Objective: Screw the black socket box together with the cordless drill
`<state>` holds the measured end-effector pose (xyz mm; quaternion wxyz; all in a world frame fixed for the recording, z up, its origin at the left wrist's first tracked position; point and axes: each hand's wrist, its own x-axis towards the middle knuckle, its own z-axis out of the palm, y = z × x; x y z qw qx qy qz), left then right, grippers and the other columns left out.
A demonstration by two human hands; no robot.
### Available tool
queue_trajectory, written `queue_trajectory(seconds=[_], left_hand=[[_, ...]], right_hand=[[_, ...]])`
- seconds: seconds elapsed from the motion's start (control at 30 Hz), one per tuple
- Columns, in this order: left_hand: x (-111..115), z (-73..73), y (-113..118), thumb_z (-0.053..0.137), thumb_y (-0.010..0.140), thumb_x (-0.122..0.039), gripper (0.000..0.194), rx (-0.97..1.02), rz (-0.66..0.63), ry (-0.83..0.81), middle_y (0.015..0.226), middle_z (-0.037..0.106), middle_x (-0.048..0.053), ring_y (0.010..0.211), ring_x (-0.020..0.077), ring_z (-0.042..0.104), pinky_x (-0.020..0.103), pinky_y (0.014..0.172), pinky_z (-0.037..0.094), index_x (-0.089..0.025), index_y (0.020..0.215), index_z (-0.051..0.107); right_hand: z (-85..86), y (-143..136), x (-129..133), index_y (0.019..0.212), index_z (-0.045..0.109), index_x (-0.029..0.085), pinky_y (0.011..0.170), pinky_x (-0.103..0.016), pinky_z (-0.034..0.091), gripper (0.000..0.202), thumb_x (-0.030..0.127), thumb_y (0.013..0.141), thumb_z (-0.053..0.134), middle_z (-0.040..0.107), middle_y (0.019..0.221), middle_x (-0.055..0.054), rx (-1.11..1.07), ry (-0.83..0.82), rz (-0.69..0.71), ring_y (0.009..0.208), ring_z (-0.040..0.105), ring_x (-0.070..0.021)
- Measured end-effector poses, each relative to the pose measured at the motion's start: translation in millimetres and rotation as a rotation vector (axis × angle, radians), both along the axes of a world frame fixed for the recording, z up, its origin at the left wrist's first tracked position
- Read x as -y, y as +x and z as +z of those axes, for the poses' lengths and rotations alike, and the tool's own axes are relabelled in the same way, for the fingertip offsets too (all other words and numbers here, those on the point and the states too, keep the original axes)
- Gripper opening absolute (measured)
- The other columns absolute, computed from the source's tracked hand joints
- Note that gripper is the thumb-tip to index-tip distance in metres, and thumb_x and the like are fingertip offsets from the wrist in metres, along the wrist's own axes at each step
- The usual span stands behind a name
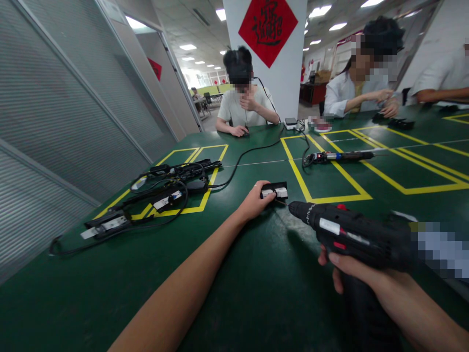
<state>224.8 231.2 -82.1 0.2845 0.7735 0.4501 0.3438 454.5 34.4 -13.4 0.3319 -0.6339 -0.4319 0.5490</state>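
On the green table (146, 278), my left hand (255, 201) grips a small black part with white labels (280, 191), its fingers pressed on the near and left sides. My right hand (373, 278) is wrapped round the handle of a black power drill (366, 234) with red details. The drill lies level and points left. Its thin bit reaches the near edge of the labelled part; whether the tip touches it I cannot tell.
Black adapters with tangled cables (168, 190) lie at the left, and a cable runs back to a small device (290, 122). A pen-like tool (340, 156) lies back right. People (245, 102) sit across the table. Yellow tape (339, 199) marks rectangles.
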Motion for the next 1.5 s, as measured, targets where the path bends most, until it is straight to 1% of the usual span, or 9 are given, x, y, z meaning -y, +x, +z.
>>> queue_trajectory(seconds=[0.1,0.37,0.5,0.67,0.87,1.0,1.1,1.27,1.5], left_hand=[[-0.1,0.1,-0.2,0.053,0.083,-0.04,0.043,0.001,-0.002,-0.004,0.113,0.055,0.009,0.101,0.0204,0.055,0.035,0.093,0.044,-0.016,0.118,0.047],[0.8,2.6,-0.8,0.052,0.083,-0.04,0.043,0.002,-0.011,-0.007,0.111,0.056,0.009,0.1,0.0209,0.055,0.036,0.093,0.043,-0.016,0.118,0.047],[0.9,2.6,-0.6,0.052,0.083,-0.04,0.042,0.0,-0.007,-0.012,0.11,0.056,0.008,0.101,0.0203,0.055,0.036,0.093,0.044,-0.017,0.118,0.047],[-0.2,0.7,-0.6,0.053,0.083,-0.039,0.043,0.008,-0.005,-0.015,0.109,0.056,0.008,0.1,0.0201,0.054,0.034,0.092,0.044,-0.016,0.118,0.047],[1.0,2.6,-0.5,0.053,0.083,-0.04,0.043,0.0,-0.001,-0.019,0.109,0.056,0.008,0.099,0.0198,0.055,0.034,0.091,0.044,-0.017,0.118,0.047],[3.5,6.0,-0.2,0.053,0.083,-0.04,0.042,-0.004,0.002,-0.031,0.109,0.056,0.007,0.098,0.0194,0.055,0.033,0.09,0.045,-0.017,0.118,0.047],[3.9,6.5,-0.4,0.053,0.083,-0.04,0.042,-0.008,0.002,-0.027,0.108,0.057,0.007,0.098,0.0194,0.055,0.033,0.089,0.045,-0.017,0.117,0.047],[2.6,4.5,-0.7,0.053,0.082,-0.04,0.042,-0.004,0.005,-0.019,0.108,0.057,0.007,0.099,0.0201,0.055,0.034,0.091,0.044,-0.017,0.117,0.047],[2.5,4.6,0.0,0.054,0.082,-0.04,0.043,-0.003,0.001,-0.017,0.109,0.057,0.008,0.098,0.0198,0.055,0.035,0.091,0.045,-0.016,0.118,0.047]], right_hand=[[2.6,-1.4,2.5,0.077,0.073,0.021,0.076,-0.038,0.039,0.033,0.05,0.08,0.057,0.068,0.063,-0.002,0.046,-0.033,-0.009,0.073,0.062,-0.0251],[2.8,-0.9,1.3,0.08,0.072,0.022,0.077,-0.039,0.038,0.031,0.048,0.08,0.056,0.069,0.064,-0.002,0.056,-0.009,-0.002,0.073,0.063,-0.0253],[2.7,-1.2,0.4,0.075,0.07,0.022,0.08,-0.04,0.039,0.029,0.046,0.081,0.056,0.068,0.065,-0.002,0.069,0.018,0.016,0.075,0.063,-0.0255],[3.2,-1.7,1.2,0.064,0.068,0.023,0.081,-0.041,0.039,0.033,0.049,0.08,0.055,0.067,0.066,-0.002,0.102,-0.025,0.013,0.078,0.062,-0.0264],[1.5,-2.0,1.0,0.073,0.073,0.022,0.08,-0.04,0.04,0.031,0.048,0.08,0.057,0.071,0.069,-0.003,0.067,0.022,-0.004,0.078,0.064,-0.0267],[-3.9,-0.6,-1.9,0.088,0.073,0.025,0.069,-0.039,0.047,0.025,0.044,0.075,0.064,0.077,0.079,-0.003,-0.006,0.069,-0.031,0.06,0.065,-0.0229],[-8.0,-1.8,-5.1,0.101,0.068,0.024,0.061,-0.037,0.05,0.033,0.042,0.073,0.066,0.078,0.085,-0.004,-0.05,0.1,-0.039,0.052,0.065,-0.0209],[-12.1,-8.0,-10.1,0.11,0.055,0.023,0.049,-0.037,0.052,0.048,0.044,0.068,0.068,0.077,0.081,-0.007,-0.089,0.086,-0.102,0.044,0.064,-0.0213],[-8.9,-13.0,-8.4,0.113,0.049,0.022,0.051,-0.04,0.053,0.06,0.045,0.062,0.068,0.078,0.082,-0.009,-0.069,0.098,-0.154,0.044,0.064,-0.0221]])
